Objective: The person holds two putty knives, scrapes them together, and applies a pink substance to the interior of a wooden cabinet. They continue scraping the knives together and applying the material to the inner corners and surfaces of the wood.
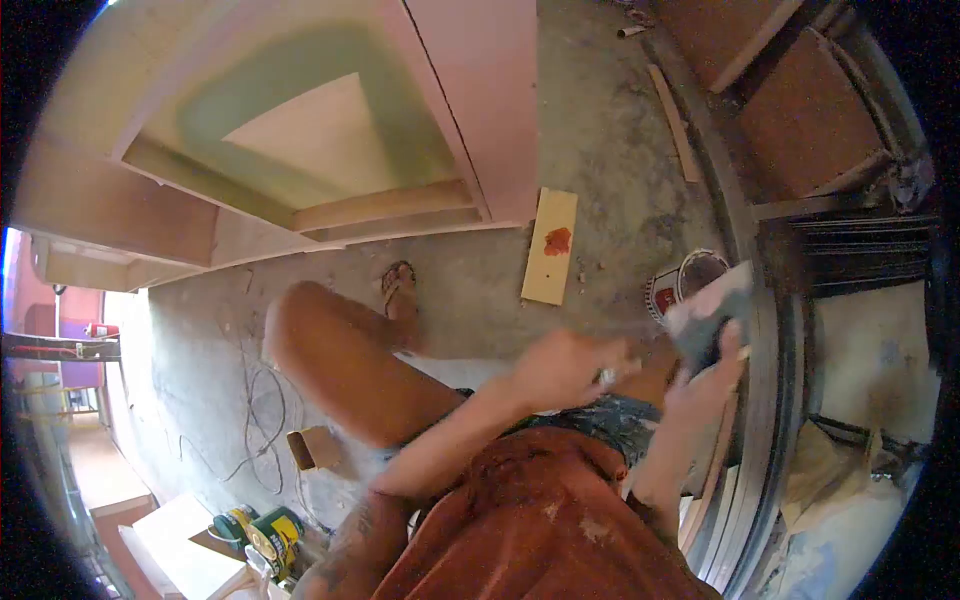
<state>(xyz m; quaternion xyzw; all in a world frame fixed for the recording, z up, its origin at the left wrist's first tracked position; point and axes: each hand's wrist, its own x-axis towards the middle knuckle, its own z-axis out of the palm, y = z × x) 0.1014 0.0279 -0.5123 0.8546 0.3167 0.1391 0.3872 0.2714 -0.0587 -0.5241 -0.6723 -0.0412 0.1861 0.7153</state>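
My right hand (712, 378), blurred by motion, grips a wide flat putty knife (712, 308) with a pale pinkish smear across its blade and a dark part near my fingers. My left hand (572, 372) is at my lap, fingers closed around something small and whitish that the blur hides. Close behind the putty knife, an open paint can (662, 292) stands on the floor, partly covered by the blade. Ahead lies a pale wooden board (546, 272) with a dab of red-brown paste (557, 241) on it.
A large wooden cabinet (505, 120) with a pinkish side and a green-tinted panel stands ahead to the left. Dark metal bars (770, 400) run along my right. A cord (262, 425) and green-and-yellow cans (275, 535) are to the left. A wood strip (673, 125) lies ahead.
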